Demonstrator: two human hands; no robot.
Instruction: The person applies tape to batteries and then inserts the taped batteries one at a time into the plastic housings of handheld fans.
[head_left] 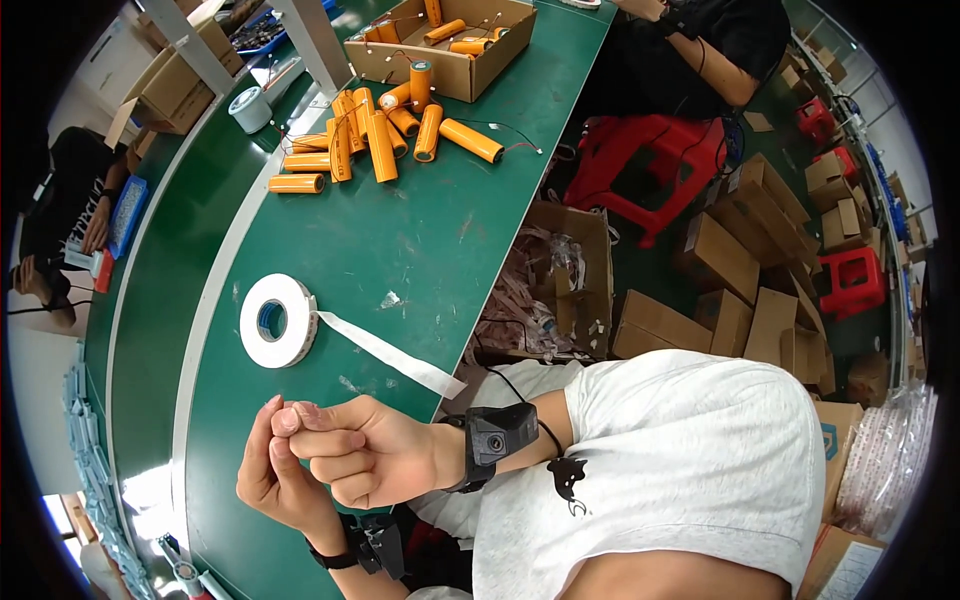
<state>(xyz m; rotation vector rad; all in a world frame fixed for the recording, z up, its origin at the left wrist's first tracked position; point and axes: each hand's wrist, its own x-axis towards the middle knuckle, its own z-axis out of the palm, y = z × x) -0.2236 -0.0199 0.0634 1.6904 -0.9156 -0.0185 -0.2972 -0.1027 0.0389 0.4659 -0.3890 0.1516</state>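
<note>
My right hand (375, 452) is closed, its thumb and forefinger pinched and the other fingers curled. Behind it and partly covered, my left hand (280, 480) has its fingers bent, the tips meeting those of the right. Whatever lies between the fingertips is hidden or too small to make out. Just beyond the hands, a roll of white tape (258, 350) lies flat on the green table (400, 240). From it a loose white strip (385, 352) runs to the table's edge near my right wrist. Farther off lies a heap of orange cylindrical battery cells (382, 148), some with thin wires.
A cardboard box (435, 70) of similar cells stands behind the heap, beside a metal post (312, 45). A small white spool (250, 110) is near it. Beside the table are a carton of scrap strips (540, 290) and a red stool (650, 170). Other people sit nearby.
</note>
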